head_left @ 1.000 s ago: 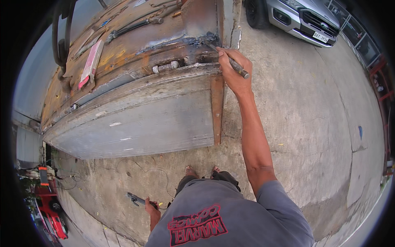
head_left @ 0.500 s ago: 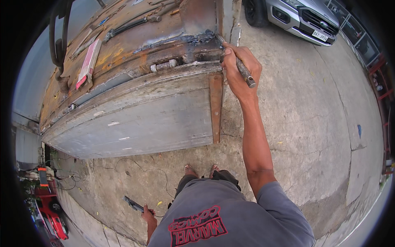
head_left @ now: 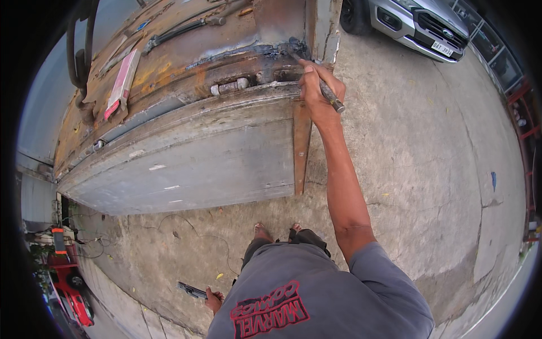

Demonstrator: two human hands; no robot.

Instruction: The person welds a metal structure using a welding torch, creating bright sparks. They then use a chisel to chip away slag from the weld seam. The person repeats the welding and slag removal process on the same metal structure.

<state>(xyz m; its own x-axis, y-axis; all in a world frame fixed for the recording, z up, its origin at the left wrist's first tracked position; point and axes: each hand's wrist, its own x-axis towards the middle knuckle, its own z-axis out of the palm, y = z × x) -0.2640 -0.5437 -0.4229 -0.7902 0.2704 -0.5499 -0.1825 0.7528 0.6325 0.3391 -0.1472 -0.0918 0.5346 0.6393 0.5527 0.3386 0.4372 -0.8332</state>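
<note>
My right hand [head_left: 320, 90] grips a slim metal tool with a round end [head_left: 333, 100], its far tip at the dark, lumpy weld seam [head_left: 259, 50] by the upright corner post [head_left: 325, 34] of the rusty steel bed [head_left: 175, 79]. My left hand [head_left: 213, 299] is low at my side, holding a dark welding electrode holder [head_left: 191, 290]. A cylindrical hinge [head_left: 228, 87] lies below the seam along the bed's edge. On the bed are a long red-and-white box [head_left: 122, 83] and metal tools [head_left: 182, 37]. The grey side panel [head_left: 180, 152] hangs below.
A silver vehicle [head_left: 406, 22] is parked at upper right on concrete [head_left: 423, 169]. Bent dark metal bars [head_left: 79, 68] rise at the bed's left. A thin cable [head_left: 226, 251] lies on the ground near my feet. A red vehicle [head_left: 79, 299] is at lower left.
My right hand and its tool shifted right, then moved back up and left along the seam. My left hand with the electrode holder has swung slightly, first left, then back right and lower.
</note>
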